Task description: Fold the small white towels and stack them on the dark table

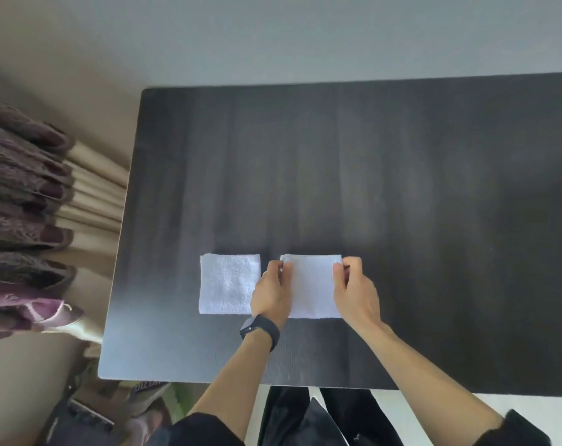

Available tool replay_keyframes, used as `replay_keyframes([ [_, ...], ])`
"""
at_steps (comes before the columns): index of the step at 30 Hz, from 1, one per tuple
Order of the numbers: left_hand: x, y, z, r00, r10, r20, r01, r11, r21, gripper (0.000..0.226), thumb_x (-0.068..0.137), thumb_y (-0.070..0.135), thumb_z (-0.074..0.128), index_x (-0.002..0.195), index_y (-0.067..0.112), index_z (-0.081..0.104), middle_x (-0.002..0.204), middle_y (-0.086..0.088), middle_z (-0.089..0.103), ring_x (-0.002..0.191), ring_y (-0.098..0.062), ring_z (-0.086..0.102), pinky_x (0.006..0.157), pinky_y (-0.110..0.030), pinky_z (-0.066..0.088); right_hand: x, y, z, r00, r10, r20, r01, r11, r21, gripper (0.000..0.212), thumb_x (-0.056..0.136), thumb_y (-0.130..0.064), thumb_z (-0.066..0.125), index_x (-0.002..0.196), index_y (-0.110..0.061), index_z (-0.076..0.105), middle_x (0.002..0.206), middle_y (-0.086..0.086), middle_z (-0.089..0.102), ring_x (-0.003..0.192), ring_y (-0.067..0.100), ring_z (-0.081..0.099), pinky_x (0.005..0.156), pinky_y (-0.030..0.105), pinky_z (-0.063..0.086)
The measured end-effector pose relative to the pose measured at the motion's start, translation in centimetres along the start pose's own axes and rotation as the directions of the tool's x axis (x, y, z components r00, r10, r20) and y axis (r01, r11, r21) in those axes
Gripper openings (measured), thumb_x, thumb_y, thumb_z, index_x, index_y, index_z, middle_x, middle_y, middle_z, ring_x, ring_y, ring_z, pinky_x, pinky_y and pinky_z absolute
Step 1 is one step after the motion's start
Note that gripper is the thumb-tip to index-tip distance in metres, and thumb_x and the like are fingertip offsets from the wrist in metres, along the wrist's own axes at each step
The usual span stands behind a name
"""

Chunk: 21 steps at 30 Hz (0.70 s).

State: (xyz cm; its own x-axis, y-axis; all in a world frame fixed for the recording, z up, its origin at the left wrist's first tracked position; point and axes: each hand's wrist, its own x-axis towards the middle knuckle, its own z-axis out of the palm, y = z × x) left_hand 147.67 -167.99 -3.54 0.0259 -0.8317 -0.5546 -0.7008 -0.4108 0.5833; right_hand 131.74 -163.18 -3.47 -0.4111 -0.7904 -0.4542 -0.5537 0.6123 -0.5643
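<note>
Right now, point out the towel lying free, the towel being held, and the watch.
Free towel (230,284), head view, its middle.
Held towel (312,288), head view, bare middle.
Watch (261,330), head view, its strap.

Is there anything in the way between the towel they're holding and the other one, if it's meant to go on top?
Nothing visible. The left hand and right hand pinch the right towel at its far corners; only a bare strip of table separates it from the left towel.

wrist of left hand (271,292): black watch (258,329), dark square face, wide black strap | arms: black left sleeve (205,429) and black right sleeve (514,429), both ending near the elbow; forearms bare | legs: black trousers (337,416)
</note>
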Motion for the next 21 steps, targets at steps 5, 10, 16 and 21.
replay_keyframes([
  [5, 1.0, -1.0, 0.4, 1.0, 0.017, 0.023, -0.018, 0.999, 0.05, 0.026, 0.103, 0.048, 0.03, 0.102, 0.029, 0.048, 0.091, 0.005, 0.062, 0.08, -0.018, 0.059, 0.063, -0.033, 0.046, 0.8, 0.2, 1.3, 0.999, 0.028, -0.045, -0.03, 0.999, -0.04, 0.015, 0.104, -0.041, 0.032, 0.099, -0.028, 0.036, 0.07, -0.01, 0.055, 0.067, 0.019, 0.058, 0.06, 0.037, 0.047],
  [10, 1.4, -0.7, 0.5, 0.999, 0.041, 0.007, -0.041, 0.998, 0.05, 0.031, 0.104, 0.048, 0.029, 0.105, 0.023, 0.048, 0.093, 0.003, 0.061, 0.082, -0.02, 0.059, 0.067, -0.037, 0.05, 1.0, 0.0, 1.5, 0.997, 0.031, -0.075, -0.036, 0.997, -0.069, 0.017, 0.103, -0.042, 0.033, 0.097, -0.027, 0.038, 0.071, -0.01, 0.056, 0.065, 0.017, 0.056, 0.057, 0.034, 0.043],
  [16, 1.0, -0.4, 0.0, 0.993, 0.096, -0.073, -0.087, 0.99, 0.109, 0.022, 0.103, 0.046, 0.034, 0.103, 0.026, 0.044, 0.099, 0.004, 0.058, 0.079, -0.022, 0.059, 0.061, -0.032, 0.04, 0.3, -0.3, 0.8, 0.996, 0.065, -0.054, -0.072, 0.988, -0.138, 0.026, 0.1, -0.051, 0.033, 0.099, -0.026, 0.042, 0.084, -0.013, 0.056, 0.071, 0.018, 0.058, 0.061, 0.033, 0.042],
  [21, -0.5, -1.1, -0.5, 0.873, 0.458, -0.166, -0.376, 0.85, 0.369, 0.037, 0.096, 0.029, 0.055, 0.13, 0.017, 0.051, 0.13, -0.006, 0.051, 0.107, -0.028, 0.055, 0.08, -0.042, 0.052, -1.5, 1.2, 0.9, 0.969, -0.042, -0.245, 0.013, 0.993, -0.117, 0.032, 0.098, -0.043, 0.046, 0.12, -0.02, 0.053, 0.117, -0.005, 0.055, 0.103, 0.017, 0.054, 0.073, 0.032, 0.051],
])
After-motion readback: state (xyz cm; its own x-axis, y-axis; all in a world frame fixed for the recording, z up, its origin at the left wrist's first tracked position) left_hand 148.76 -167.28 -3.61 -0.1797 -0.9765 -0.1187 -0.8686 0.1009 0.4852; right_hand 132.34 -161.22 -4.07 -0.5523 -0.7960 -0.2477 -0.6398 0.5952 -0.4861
